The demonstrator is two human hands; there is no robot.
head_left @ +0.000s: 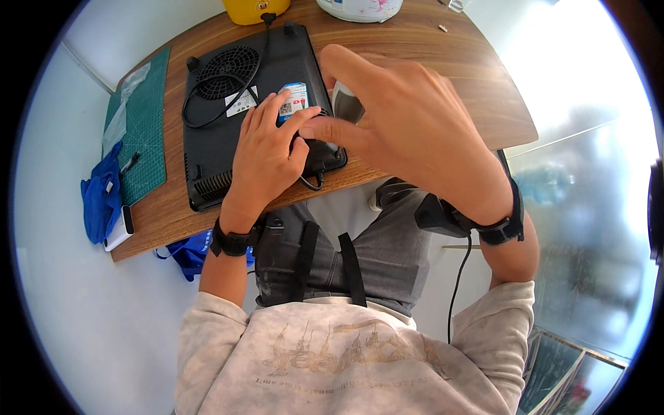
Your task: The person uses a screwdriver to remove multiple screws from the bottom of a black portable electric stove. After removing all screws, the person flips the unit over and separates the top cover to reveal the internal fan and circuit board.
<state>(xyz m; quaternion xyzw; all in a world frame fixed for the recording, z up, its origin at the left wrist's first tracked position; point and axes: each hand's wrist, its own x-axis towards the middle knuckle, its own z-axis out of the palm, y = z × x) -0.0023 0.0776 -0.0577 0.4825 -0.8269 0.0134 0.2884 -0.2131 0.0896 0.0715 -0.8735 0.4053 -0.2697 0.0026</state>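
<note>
A black induction cooker lies underside up on the wooden table, showing its round fan grille, vents and small feet. Its black power cord loops over it. My left hand rests on the cooker with fingers stretched out, beside a blue-and-white label. Over the cooker's right edge is my right hand, raised and curled. A white-and-grey rounded thing shows between its forefinger and thumb; its kind is unclear. The right hand's other fingertips are hidden from sight.
A green cutting mat with a clear plastic bag lies at the left. Near it are a blue cloth pouch and a white block. A yellow container and a white appliance stand at the far edge.
</note>
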